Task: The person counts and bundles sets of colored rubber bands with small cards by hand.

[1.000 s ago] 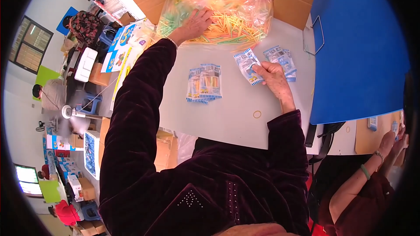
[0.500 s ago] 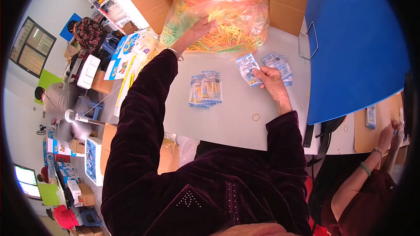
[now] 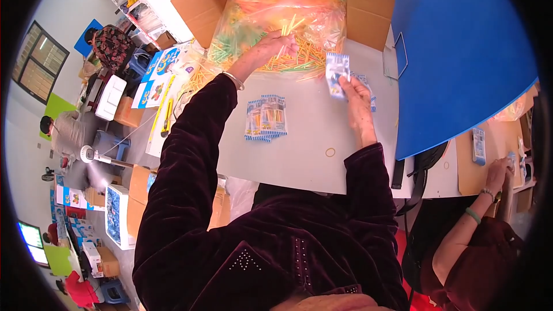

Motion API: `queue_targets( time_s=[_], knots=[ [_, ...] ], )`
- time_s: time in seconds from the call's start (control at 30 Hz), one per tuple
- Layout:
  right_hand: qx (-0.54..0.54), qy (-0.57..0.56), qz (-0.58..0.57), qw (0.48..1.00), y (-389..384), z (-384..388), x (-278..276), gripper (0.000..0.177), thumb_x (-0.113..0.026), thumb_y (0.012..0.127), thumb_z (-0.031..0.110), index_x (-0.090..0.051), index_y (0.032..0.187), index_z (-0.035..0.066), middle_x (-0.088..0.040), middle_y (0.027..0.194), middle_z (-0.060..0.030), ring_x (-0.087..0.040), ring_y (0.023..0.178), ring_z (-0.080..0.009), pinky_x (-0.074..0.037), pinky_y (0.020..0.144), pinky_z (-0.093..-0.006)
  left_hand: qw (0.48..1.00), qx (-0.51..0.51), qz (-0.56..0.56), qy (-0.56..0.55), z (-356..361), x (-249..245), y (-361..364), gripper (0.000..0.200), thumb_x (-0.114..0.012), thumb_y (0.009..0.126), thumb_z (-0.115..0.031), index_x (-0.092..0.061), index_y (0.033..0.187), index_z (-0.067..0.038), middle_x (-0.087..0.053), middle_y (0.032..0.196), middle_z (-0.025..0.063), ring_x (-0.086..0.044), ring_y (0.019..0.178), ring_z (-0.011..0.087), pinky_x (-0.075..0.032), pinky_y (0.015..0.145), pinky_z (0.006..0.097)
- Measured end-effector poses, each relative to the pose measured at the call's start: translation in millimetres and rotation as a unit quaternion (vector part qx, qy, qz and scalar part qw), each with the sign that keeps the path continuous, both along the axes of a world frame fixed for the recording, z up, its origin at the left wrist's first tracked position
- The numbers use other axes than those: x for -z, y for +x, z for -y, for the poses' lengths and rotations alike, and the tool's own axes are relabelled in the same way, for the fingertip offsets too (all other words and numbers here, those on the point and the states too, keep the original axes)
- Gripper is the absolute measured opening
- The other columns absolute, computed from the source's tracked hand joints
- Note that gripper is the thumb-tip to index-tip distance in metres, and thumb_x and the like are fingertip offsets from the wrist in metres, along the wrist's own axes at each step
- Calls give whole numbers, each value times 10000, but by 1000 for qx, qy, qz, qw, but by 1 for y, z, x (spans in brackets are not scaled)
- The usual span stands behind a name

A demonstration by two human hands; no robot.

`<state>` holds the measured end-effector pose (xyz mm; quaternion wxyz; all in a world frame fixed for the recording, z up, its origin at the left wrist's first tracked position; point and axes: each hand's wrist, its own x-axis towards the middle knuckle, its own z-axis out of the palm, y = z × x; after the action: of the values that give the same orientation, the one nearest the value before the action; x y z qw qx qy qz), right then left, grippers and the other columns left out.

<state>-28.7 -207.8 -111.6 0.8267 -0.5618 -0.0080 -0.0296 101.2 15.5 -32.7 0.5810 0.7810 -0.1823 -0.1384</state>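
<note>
Several thin yellow-green sticks (image 3: 291,27) stand up from my left hand (image 3: 275,46), whose fingers close round them just over the loose coloured sticks (image 3: 308,52) in the clear plastic bag (image 3: 276,0). My right hand (image 3: 355,95) pinches a blue-and-white packet (image 3: 336,75) by its lower part, to the right of the bag's front edge. More packets (image 3: 368,89) lie behind that hand and are partly hidden by it. A pile of packets (image 3: 266,118) with sticks showing inside rests on the white table (image 3: 282,161).
An open cardboard box (image 3: 368,8) surrounds the bag. To the right rises a blue panel (image 3: 461,52), with a co-worker's arms (image 3: 469,219) beyond it. A rubber band (image 3: 330,152) lies near the front edge. Printed cartons (image 3: 155,80) and a yellow cutter (image 3: 167,116) are at left.
My left hand has lifted slightly with sticks now clearly held in it. My right hand has raised its packet, now upright and apart from the packets behind. The view has shifted slightly.
</note>
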Motion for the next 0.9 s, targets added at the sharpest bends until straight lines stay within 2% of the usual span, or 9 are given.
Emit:
queue_targets(
  time_s=[0.03, 0.07, 0.13, 0.2, 0.27, 0.3, 0.53, 0.73, 0.9],
  knots=[
    [31, 2, 18, 999, 1, 1, -11, 208, -575, 853, 234, -634, 941, 54, -609, 827, 47, -520, 719, -24, -403, 659, -184, 995, 42, -84, -30, 1, -1, -3, 313, -504, 879, -325, -556, 988, -37, -578, 918, 100, -572, 868, 184, -466, 779, 300],
    [62, 4, 35, 997, 4, 2, -20, 213, -570, 858, 227, -627, 959, 49, -610, 846, 45, -528, 739, -29, -404, 690, -183, 995, 43, -86, -30, 1, 1, -8, 313, -504, 879, -325, -556, 988, -37, -578, 918, 100, -572, 868, 184, -466, 779, 300],
    [70, 39, 29, 996, 13, 4, -33, 223, -565, 862, 217, -611, 989, 39, -607, 874, 45, -532, 777, -37, -397, 735, -197, 969, 91, -222, -57, 13, -12, -44, 193, -540, 868, -257, -535, 922, -72, -593, 799, 46, -587, 688, 117, -483, 595, 243],
    [66, 105, 70, 990, 19, 1, -47, 219, -572, 859, 215, -604, 997, 47, -611, 891, 37, -535, 812, -49, -391, 765, -208, 960, 131, -243, -50, 21, -2, -51, 174, -544, 866, -250, -525, 934, -91, -596, 801, 40, -578, 666, 90, -468, 539, 230],
    [41, 117, 81, 989, 32, -4, -38, 217, -581, 854, 215, -603, 996, 53, -614, 900, 30, -538, 821, -55, -393, 769, -217, 919, 241, -304, -72, 31, 10, -60, 206, -542, 865, -265, -523, 948, -78, -615, 858, 72, -599, 664, 120, -492, 533, 258],
    [13, 130, 96, 987, 34, -8, -38, 216, -590, 849, 216, -601, 995, 58, -617, 909, 22, -541, 830, -61, -395, 772, -225, 912, 244, -323, -65, 39, 13, -70, 189, -524, 878, -281, -504, 955, -110, -604, 832, 50, -581, 623, 76, -459, 471, 199],
    [-58, 162, 17, 985, 24, -14, -31, 249, -590, 845, 202, -565, 994, 4, -622, 886, -94, -607, 763, -153, -497, 712, -273, 876, 275, -383, -100, 51, 33, -79, 194, -520, 883, -296, -506, 935, -110, -594, 835, 51, -580, 623, 73, -461, 470, 182],
    [-76, 232, -47, 969, 31, -12, -15, 166, -593, 841, 168, -556, 920, 27, -561, 731, -64, -567, 650, -169, -495, 581, -286, 857, 288, -417, -94, 54, 41, -82, 112, -573, 854, -173, -518, 896, -85, -586, 845, 61, -566, 615, 66, -473, 492, 162],
    [-55, 258, -61, 963, 31, -10, -13, 142, -586, 844, 154, -532, 859, 24, -524, 684, -60, -538, 614, -177, -486, 553, -294, 859, 296, -408, -91, 59, 45, -84, 119, -570, 852, -152, -522, 918, -65, -587, 855, 59, -570, 643, 67, -477, 516, 154]
  ],
)
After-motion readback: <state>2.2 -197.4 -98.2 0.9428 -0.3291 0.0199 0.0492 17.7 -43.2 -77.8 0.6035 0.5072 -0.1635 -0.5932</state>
